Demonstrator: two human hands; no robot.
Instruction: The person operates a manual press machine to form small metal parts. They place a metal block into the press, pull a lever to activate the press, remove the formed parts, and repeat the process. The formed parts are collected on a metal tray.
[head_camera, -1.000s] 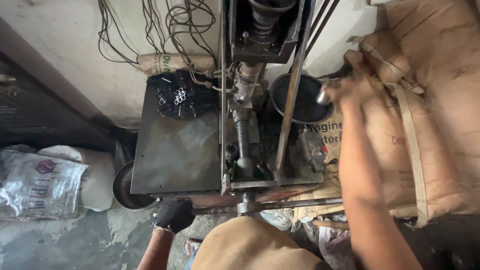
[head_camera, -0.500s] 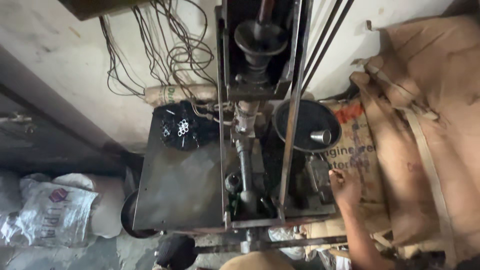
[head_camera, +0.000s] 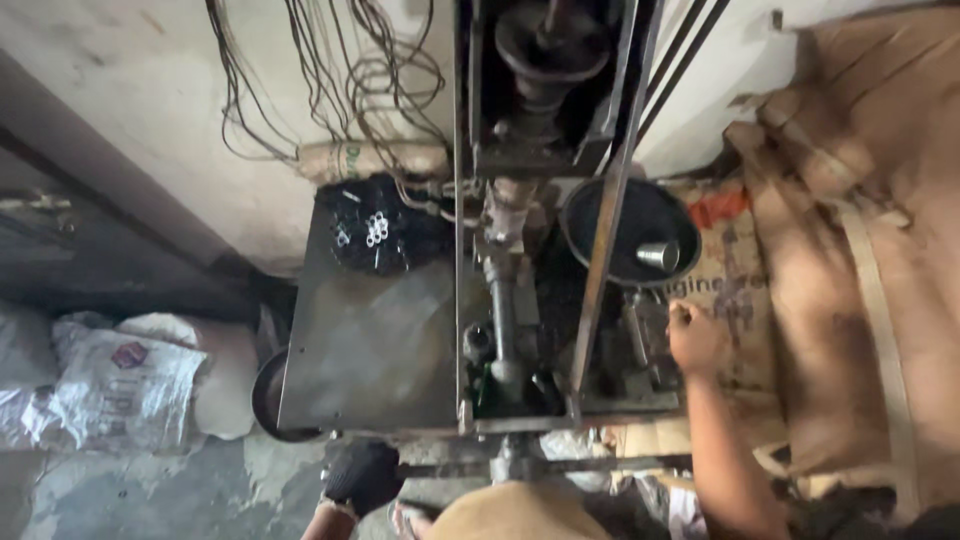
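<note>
Dim room; stained pale wall (head_camera: 150, 110), hanging wires (head_camera: 330, 80), cracked floor (head_camera: 150, 490).

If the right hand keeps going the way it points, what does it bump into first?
Probably the small metal cup in the round black bowl. The right hand points up toward them, though depth is hard to judge.

Right hand (head_camera: 695, 338) lowered from the dark round pan (head_camera: 630, 232) at upper right of frame to right of centre, now fisted just beside the machine frame (head_camera: 600, 300). Small metal cup (head_camera: 658, 255) in pan now uncovered. Gloved left hand (head_camera: 362, 476) shifted toward bottom edge. View tilted up: more of hanging wires (head_camera: 330, 90) and upper spindle (head_camera: 550, 50) now in frame.
</note>
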